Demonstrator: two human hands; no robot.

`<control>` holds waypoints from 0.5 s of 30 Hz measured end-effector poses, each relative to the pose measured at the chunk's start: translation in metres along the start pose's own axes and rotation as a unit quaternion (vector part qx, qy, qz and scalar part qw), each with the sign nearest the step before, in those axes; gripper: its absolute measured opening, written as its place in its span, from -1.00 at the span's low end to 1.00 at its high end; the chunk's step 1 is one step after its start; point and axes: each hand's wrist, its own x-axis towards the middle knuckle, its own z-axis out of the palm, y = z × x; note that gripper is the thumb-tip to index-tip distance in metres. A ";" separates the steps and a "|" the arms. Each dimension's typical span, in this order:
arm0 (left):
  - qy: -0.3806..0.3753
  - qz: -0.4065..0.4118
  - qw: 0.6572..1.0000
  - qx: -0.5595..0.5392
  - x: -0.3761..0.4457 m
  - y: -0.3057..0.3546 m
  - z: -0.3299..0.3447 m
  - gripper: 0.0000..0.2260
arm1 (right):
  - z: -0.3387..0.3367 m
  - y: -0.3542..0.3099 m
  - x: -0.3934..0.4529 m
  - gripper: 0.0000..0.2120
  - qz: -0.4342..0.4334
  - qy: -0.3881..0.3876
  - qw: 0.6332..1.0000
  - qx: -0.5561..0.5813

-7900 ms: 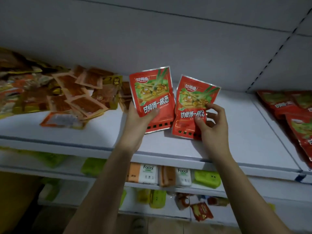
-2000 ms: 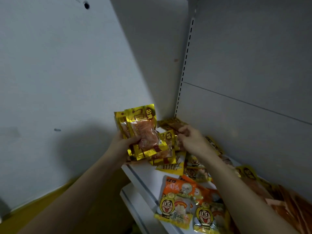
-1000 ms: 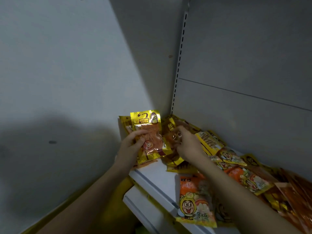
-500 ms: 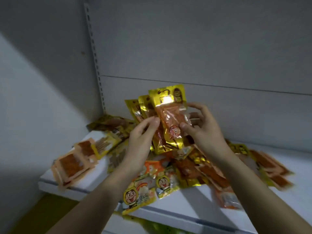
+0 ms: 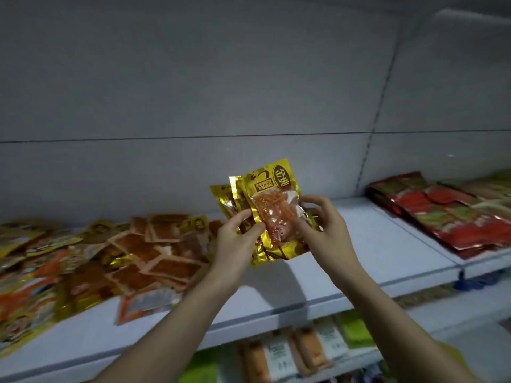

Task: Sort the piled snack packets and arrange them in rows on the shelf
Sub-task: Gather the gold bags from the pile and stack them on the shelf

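Both bare forearms are raised from the lower edge of the view and converge on the fan of gold packets (image 5: 272, 214), which is held up in front of the shelf. The left hand (image 5: 235, 244) is closed on the fan's left side, thumb laid across the front. The right hand (image 5: 322, 230) pinches the right side, fingers curled behind.

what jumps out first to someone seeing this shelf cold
Mid-frame, both hands, left and right, hold a fan of gold packets above the shelf. A jumbled pile of orange and gold packets covers its left end; red packets lie at far right.
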 end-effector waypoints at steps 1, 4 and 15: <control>-0.003 -0.003 1.000 -0.002 -0.007 -0.007 0.027 -0.77 | -0.030 0.008 -0.006 -0.74 -0.003 0.011 1.000 -0.011; -0.022 -0.013 1.000 -0.005 -0.023 -0.023 0.099 -0.76 | -0.113 0.024 -0.017 -0.80 0.006 0.014 0.998 -0.055; 0.008 -0.068 0.998 0.002 -0.013 -0.062 0.217 -0.75 | -0.221 0.096 0.031 -0.75 0.089 0.013 0.996 0.027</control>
